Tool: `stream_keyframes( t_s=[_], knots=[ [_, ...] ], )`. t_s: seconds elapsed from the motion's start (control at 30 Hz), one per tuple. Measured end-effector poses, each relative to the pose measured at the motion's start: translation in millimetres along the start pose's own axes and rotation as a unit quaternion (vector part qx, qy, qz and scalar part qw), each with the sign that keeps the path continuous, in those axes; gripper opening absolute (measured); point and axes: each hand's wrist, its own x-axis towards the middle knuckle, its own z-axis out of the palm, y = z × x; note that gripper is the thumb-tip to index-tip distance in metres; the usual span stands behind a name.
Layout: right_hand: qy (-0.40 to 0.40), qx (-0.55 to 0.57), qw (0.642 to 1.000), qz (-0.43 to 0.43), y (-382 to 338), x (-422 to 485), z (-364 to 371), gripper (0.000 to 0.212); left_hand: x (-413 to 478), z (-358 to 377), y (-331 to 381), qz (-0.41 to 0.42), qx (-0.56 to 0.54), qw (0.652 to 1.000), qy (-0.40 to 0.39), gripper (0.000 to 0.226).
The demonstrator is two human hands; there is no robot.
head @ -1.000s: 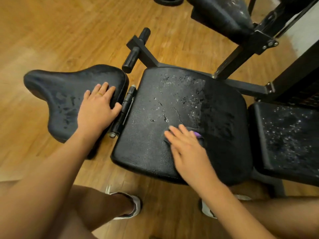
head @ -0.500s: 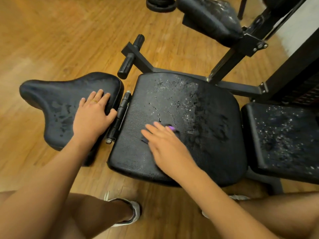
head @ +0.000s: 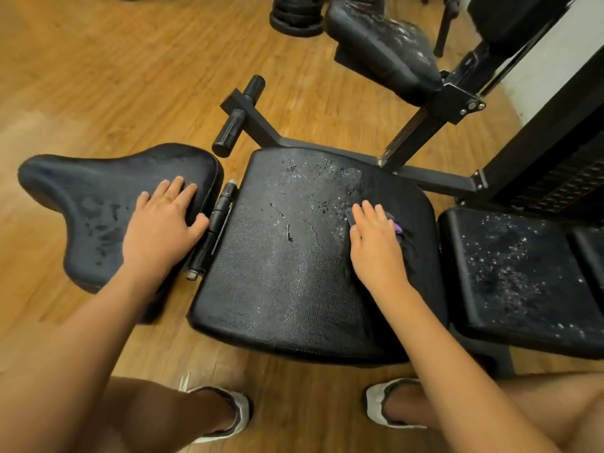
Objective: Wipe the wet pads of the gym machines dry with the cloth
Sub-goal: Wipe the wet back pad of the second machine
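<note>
1. Our right grip point(head: 376, 243) presses the cloth point(head: 397, 227) flat, fingers straight, on the middle pad point(head: 281, 282), near its right edge.
2. Our left grip point(head: 163, 223) rests flat, released, on the left pad point(head: 85, 197) by the hinge point(head: 212, 233).
3. Droplets dot the middle pad's far edge; wide pad surface lies between our grips.

I see a wooden plank floor point(head: 98, 76) under everything. At the top edge, a stack of black weight plates point(head: 295, 18) rests on it. A black steel frame beam point(head: 434, 179) runs across mid-view. To its left, a crossbar point(head: 242, 116) carries 2 rubber grips. A slanted post point(head: 421, 129) rises to a bolted bracket point(head: 464, 103). A black hinge barrel point(head: 215, 230) lies left of centre, with a bolt end at its near tip. At the bottom, the left shoe point(head: 225, 416) and right shoe point(head: 385, 403), both whitish, stand apart. A pale wall point(head: 549, 60) shows at top right.
</note>
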Motion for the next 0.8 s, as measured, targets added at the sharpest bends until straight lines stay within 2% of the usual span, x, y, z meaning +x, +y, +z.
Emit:
stream_keyframes(
  t_s=[0.17,0.3,0.4,0.5,0.63,0.8],
  knots=[
    [-0.009,0.023,0.999,-0.029,4,-62,-6,0.047,2,3,-1,0.002,0.004,1.0,-0.002,0.063],
    [-0.001,-0.016,1.0,-0.027,7,3,-4,0.041,1,3,-2,0.006,0.009,1.0,-0.001,0.063],
    [0.016,-0.041,0.999,0.009,12,76,-4,0.041,0,0,0,0.007,0.007,1.0,-0.003,0.064],
    [0.03,-0.053,0.998,0.023,15,102,-3,0.039,1,-2,1,0.006,0.012,1.0,-0.002,0.058],
    [0.05,-0.028,0.998,0.015,10,53,4,0.037,3,1,-1,0.006,0.019,1.0,-0.003,0.054],
    [-0.002,0.038,0.999,-0.001,2,-55,-4,0.042,3,1,-3,0.009,0.018,1.0,0.0,0.057]
  ],
)
